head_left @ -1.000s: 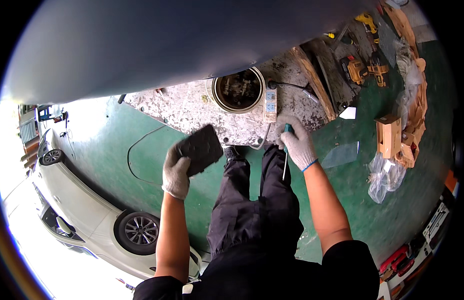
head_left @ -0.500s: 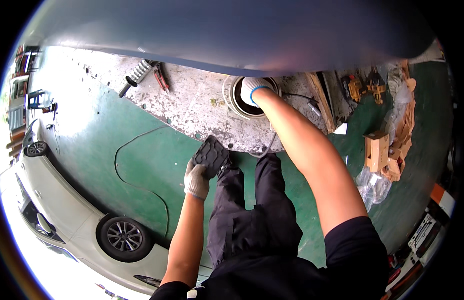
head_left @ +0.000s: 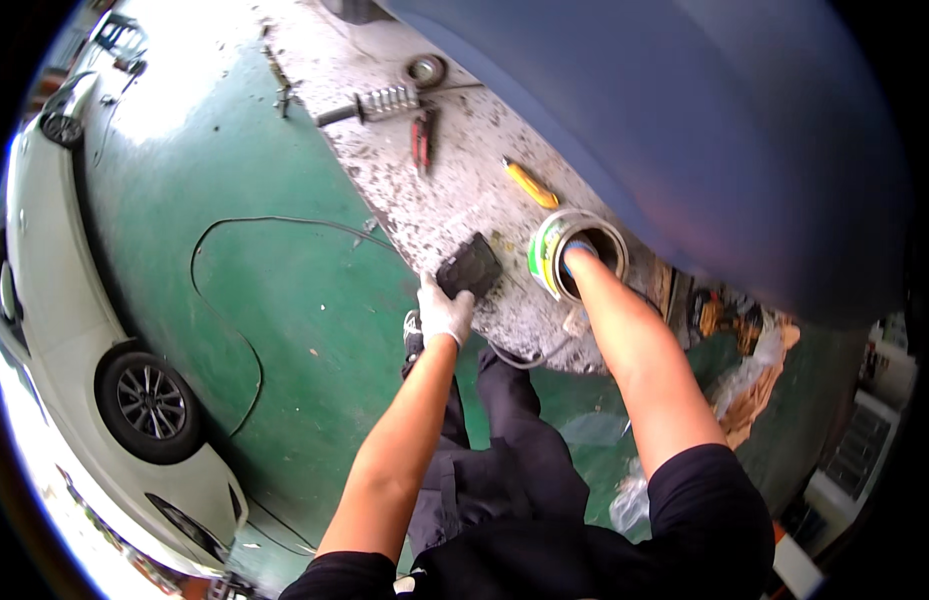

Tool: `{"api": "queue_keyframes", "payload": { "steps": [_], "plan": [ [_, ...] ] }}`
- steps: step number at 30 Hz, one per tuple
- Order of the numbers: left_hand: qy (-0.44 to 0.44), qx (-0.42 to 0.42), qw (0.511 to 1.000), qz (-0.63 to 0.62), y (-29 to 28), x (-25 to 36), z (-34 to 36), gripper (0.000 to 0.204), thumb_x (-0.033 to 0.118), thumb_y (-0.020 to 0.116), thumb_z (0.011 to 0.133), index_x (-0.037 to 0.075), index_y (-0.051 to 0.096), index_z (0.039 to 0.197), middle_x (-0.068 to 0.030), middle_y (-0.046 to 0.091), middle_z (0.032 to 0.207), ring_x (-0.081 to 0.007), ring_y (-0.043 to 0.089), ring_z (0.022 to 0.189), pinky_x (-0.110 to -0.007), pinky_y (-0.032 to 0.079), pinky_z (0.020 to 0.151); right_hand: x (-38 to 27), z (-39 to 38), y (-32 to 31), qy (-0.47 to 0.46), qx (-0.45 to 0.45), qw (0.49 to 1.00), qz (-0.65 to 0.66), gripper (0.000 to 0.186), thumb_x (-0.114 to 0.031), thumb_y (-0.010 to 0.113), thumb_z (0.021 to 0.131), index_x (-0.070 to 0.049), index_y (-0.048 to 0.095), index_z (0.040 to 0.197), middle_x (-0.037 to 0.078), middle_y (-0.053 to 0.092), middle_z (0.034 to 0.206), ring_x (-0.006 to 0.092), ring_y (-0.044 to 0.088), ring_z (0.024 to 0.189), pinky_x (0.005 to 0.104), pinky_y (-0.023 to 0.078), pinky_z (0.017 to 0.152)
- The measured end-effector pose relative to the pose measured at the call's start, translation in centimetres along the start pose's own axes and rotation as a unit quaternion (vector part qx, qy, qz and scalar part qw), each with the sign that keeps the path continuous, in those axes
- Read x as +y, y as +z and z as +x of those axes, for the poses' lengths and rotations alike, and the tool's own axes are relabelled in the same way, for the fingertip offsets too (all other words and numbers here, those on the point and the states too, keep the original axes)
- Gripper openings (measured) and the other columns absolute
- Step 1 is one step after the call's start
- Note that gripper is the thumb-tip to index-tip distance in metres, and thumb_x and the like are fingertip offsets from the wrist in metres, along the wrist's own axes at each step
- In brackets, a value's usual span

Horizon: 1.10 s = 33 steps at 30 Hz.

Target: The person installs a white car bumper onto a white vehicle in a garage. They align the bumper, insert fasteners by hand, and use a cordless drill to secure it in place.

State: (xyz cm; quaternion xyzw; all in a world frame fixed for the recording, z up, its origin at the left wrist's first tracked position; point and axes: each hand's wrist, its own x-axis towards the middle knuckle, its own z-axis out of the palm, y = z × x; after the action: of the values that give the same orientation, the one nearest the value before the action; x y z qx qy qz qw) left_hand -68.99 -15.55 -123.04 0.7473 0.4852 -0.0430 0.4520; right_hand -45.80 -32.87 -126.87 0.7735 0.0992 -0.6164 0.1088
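My left hand (head_left: 444, 312), in a white knit glove, grips a flat black rubbery pad (head_left: 468, 264) by its near edge, over the worn work surface. My right hand (head_left: 576, 250) reaches down inside a round can (head_left: 546, 262) with a green and white label. Only the glove's blue cuff area shows there; the can's wall hides the fingers. Beyond the can lies a yellow utility knife (head_left: 530, 184). Farther left are red-handled pliers (head_left: 422, 140), a ribbed metal tool with a black handle (head_left: 384, 103) and a roll of tape (head_left: 424, 70).
A large dark blue curved panel (head_left: 664, 130) overhangs the speckled work surface (head_left: 384, 180) from the far right. A cable (head_left: 254, 350) loops over the green floor. A white car (head_left: 64, 330) stands at left. Yellow-black power tools (head_left: 724, 315) and crumpled brown paper (head_left: 759, 385) lie at right.
My view has turned, bringing the knife and tape roll into sight. The black pad has moved from beside the work surface to over it. My right hand stays inside the can.
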Motion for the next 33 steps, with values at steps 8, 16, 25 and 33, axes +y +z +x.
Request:
{"api": "queue_keyframes", "payload": {
  "steps": [8, 16, 25, 33],
  "plan": [
    [-0.041, -0.138, 0.989, 0.017, -9.9, -8.9, -2.9, 0.057, 0.033, 0.069, 0.089, -0.001, 0.061, 0.135, -0.0231, 0.070, 0.118, -0.0405, 0.065, 0.117, -0.042, 0.050, 0.106, 3.3, -1.7, 1.5, -0.042, 0.203, 0.977, 0.047, 0.036, -0.026, 0.064, 0.083, 0.000, 0.077, 0.104, 0.026, 0.074, 0.107, 0.0426, 0.071, 0.100, 0.0483, 0.056, 0.089],
    [-0.232, -0.248, 0.840, -0.423, -24.7, -6.1, -7.9, 0.022, 0.019, 0.058, 0.106, 0.001, 0.065, 0.116, -0.0045, 0.067, 0.091, -0.0121, 0.061, 0.071, -0.027, 0.050, 0.062, -6.8, -28.2, 8.9, -0.153, 0.403, 0.858, 0.280, 0.027, -0.031, 0.075, 0.087, -0.005, 0.078, 0.095, 0.015, 0.078, 0.088, 0.0272, 0.075, 0.084, 0.0402, 0.058, 0.080],
    [-0.160, -0.354, 0.736, -0.554, -36.1, 2.7, -4.8, 0.020, 0.026, 0.061, 0.108, 0.007, 0.065, 0.110, -0.0067, 0.069, 0.090, -0.0205, 0.066, 0.078, -0.036, 0.053, 0.072, -29.7, -38.0, 7.5, -0.448, 0.362, 0.810, 0.108, 0.027, -0.031, 0.071, 0.094, -0.008, 0.074, 0.107, 0.016, 0.073, 0.109, 0.0361, 0.071, 0.105, 0.0437, 0.056, 0.092],
    [0.025, -0.213, 0.756, -0.618, -40.0, 2.6, 6.2, 0.017, 0.020, 0.060, 0.104, 0.005, 0.065, 0.109, -0.0070, 0.067, 0.096, -0.0208, 0.062, 0.088, -0.037, 0.052, 0.083, -38.9, -40.8, -3.8, -0.488, 0.382, 0.700, 0.356, 0.039, -0.016, 0.064, 0.102, -0.003, 0.056, 0.138, 0.017, 0.073, 0.109, 0.0291, 0.073, 0.099, 0.0383, 0.057, 0.089]
  ]
}}
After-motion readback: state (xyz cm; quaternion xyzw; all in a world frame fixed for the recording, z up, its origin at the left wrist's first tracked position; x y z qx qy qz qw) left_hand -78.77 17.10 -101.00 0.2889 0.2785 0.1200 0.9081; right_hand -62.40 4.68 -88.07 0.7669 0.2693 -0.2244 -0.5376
